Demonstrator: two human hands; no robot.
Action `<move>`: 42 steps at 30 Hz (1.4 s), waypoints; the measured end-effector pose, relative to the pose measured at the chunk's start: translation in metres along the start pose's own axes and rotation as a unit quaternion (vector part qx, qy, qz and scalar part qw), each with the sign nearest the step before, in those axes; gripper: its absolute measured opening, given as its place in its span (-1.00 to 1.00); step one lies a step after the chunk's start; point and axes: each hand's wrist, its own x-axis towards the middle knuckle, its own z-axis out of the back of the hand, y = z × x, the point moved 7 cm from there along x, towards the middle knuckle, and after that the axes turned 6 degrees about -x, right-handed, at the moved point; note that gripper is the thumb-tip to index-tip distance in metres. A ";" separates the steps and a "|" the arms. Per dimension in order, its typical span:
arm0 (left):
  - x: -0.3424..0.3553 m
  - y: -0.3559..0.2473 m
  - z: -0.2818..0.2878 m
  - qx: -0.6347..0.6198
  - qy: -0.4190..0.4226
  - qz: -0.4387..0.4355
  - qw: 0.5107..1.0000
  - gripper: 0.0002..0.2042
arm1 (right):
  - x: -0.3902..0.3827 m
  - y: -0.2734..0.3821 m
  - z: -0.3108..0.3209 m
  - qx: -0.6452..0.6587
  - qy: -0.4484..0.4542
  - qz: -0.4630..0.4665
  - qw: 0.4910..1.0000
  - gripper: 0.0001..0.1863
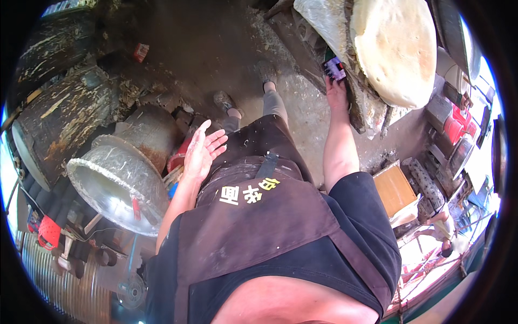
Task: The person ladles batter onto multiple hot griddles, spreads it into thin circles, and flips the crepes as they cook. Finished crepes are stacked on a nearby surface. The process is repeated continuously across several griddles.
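My left hand [205, 148], dusted with white powder, is raised at waist height with fingers apart and nothing in it, just right of a large crusted metal bowl [91, 173]. My right arm reaches forward, and my right hand [336, 92] grips the lower end of a small phone-like object with a purple face [334, 68] at the edge of a worn, floury table [318, 16]. A big slab of pale dough [394, 48] lies on that table, beyond my right hand.
Stained wooden drums [59, 129] stand at left. My feet are on a grimy floor [216, 54]. At right are red containers [459, 119] and a brown box [393, 189]; another person [442, 227] is farther back at lower right.
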 end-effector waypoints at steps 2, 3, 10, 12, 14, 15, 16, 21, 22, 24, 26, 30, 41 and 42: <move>-0.017 0.002 -0.003 0.000 -0.006 0.007 1.000 -0.44 | 0.007 0.011 0.017 0.071 -0.009 0.000 0.997 -0.48; 0.033 0.005 0.003 -0.009 0.006 -0.001 1.000 -0.43 | 0.036 0.007 0.022 0.098 -0.023 -0.007 0.995 -0.50; 0.044 0.004 0.017 -0.037 -0.009 -0.014 0.999 -0.42 | 0.098 -0.013 0.086 0.227 -0.058 -0.008 0.972 -0.69; 0.045 0.001 0.018 -0.043 -0.005 -0.020 0.999 -0.41 | 0.098 -0.017 0.096 0.234 -0.157 -0.019 0.959 -0.71; 0.044 -0.001 0.019 -0.051 0.000 -0.026 0.998 -0.40 | 0.093 -0.016 0.091 0.215 -0.219 -0.022 0.951 -0.72; 0.044 -0.002 0.018 -0.056 0.002 -0.027 0.998 -0.40 | 0.091 -0.014 0.087 0.192 -0.232 -0.018 0.953 -0.72; 0.043 -0.003 0.017 -0.062 0.004 -0.028 0.998 -0.40 | 0.090 -0.011 0.083 0.169 -0.245 -0.015 0.955 -0.72; 0.038 -0.006 0.015 -0.084 0.011 -0.036 0.996 -0.41 | 0.063 -0.014 0.077 -0.051 -0.356 -0.070 0.931 -0.73; 0.037 -0.005 0.016 -0.093 0.009 -0.036 0.995 -0.42 | 0.056 -0.025 0.085 -0.049 -0.362 -0.074 0.928 -0.76; 0.035 -0.004 0.017 -0.100 0.010 -0.039 0.994 -0.43 | 0.048 -0.051 0.081 -0.068 -0.281 -0.132 0.948 -0.75; 0.032 -0.003 0.018 -0.098 0.014 -0.045 0.994 -0.42 | 0.049 -0.061 0.071 -0.044 -0.250 -0.151 0.955 -0.73; 0.024 -0.007 0.018 -0.103 0.010 -0.055 0.993 -0.43 | 0.051 -0.045 0.024 0.037 -0.275 -0.142 0.950 -0.68; 0.046 0.024 0.036 -0.152 0.013 -0.032 0.988 -0.49 | 0.048 -0.040 0.041 -0.125 -0.286 -0.151 0.938 -0.85; 0.050 0.029 0.038 -0.160 0.013 -0.028 0.987 -0.49 | 0.051 -0.037 0.047 -0.132 -0.269 -0.152 0.942 -0.85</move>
